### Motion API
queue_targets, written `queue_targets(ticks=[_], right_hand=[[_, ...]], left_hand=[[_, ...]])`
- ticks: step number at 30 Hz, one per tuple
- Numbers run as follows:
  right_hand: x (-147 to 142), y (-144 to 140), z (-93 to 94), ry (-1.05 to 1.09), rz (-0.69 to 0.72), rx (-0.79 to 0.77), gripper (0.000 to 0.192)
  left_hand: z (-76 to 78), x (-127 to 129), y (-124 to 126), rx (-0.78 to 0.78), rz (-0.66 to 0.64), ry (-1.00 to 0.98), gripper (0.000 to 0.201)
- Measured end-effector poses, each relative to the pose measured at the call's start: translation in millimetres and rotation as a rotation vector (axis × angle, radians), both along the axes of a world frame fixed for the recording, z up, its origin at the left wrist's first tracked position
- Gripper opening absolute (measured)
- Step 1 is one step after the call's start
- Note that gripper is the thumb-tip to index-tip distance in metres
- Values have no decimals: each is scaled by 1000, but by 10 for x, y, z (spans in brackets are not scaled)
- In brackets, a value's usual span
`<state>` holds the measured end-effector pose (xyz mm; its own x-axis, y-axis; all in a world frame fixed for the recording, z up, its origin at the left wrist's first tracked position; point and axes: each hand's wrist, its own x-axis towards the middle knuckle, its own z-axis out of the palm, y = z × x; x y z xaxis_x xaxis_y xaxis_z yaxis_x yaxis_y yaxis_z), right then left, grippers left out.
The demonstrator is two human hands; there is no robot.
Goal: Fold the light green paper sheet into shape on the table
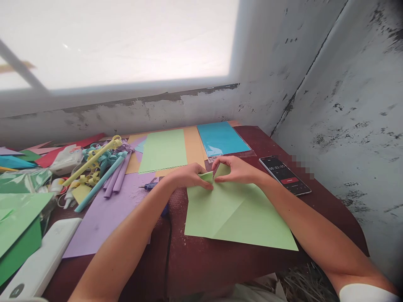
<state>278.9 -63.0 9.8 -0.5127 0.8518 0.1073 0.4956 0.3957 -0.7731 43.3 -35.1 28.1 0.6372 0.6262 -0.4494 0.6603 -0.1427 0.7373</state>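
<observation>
Your left hand point(189, 177) and right hand point(236, 170) both pinch the far corner of the green sheet point(233, 214), which lies flat on the dark red table point(220, 264). Keep the edges aligned and press the crease firmly; the phone point(285, 175) sits just beside.

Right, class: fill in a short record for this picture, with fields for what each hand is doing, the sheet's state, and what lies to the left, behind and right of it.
left hand: pinching the folded far edge of the light green sheet
right hand: pressing the same fold
sheet state: lies on the dark red table, diagonal crease visible
left of it: purple sheet, rolled paper tubes
behind it: green sheet, blue sheet
right of it: phone, screen lit
</observation>
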Motion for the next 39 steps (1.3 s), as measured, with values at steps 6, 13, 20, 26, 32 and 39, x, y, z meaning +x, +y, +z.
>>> queue_targets(ticks=[6,13,20,26,32,39], right_hand=[[10,12,-10,9,12,7,23],[18,10,-5,0,-6,-10,23],[26,24,-15,-10,-8,-3,23],[31,24,-20,-6,-10,3,27],[34,25,-22,4,3,10,27],[41,33,-27,-19,-9,10,28]], left_hand=[[-11,-6,-2,-2,6,10,40],[-27,-7,-7,-12,43,-25,40],[-9,0,-9,9,5,1,39],[50,14,-25,91,-129,59,35],[32,4,-24,107,-106,45,40],[21,-4,-18,115,-89,46,43]])
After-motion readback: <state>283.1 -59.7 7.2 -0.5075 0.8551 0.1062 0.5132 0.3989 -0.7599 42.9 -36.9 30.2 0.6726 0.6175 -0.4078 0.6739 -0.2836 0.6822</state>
